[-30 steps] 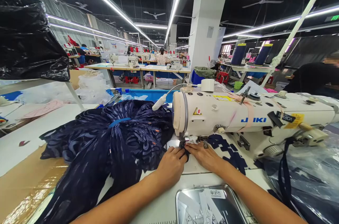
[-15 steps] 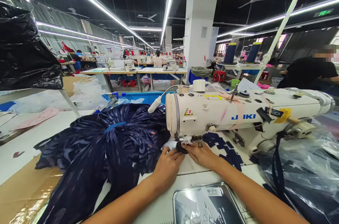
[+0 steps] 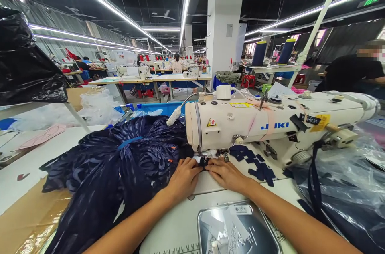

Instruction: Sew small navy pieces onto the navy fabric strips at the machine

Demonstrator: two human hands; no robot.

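At the needle area of a white sewing machine [image 3: 237,123], both hands lie on either side of a small piece of dark navy fabric [image 3: 203,163]. My left hand [image 3: 184,180] has curled fingers at the fabric's left edge. From the right, my right hand [image 3: 227,174] presses its fingertips on the fabric, close to the presser foot. The machine head and fingers hide much of the piece. Left of my left hand lies a large gathered bundle of navy patterned fabric [image 3: 120,178], tied with a blue band [image 3: 130,142].
Small navy fabric pieces [image 3: 261,170] lie under the machine arm. A shiny metal tray [image 3: 201,226] with labels sits in front. Plastic-wrapped dark material [image 3: 349,194] is at right, cardboard [image 3: 27,214] at left. Thread cones [image 3: 259,53] stand behind; a person in black [image 3: 345,71] sits at far right.
My left hand has shifted slightly left and away from me, so the gap between the hands looks wider. My right hand stays near the presser foot. The view has tilted a little.
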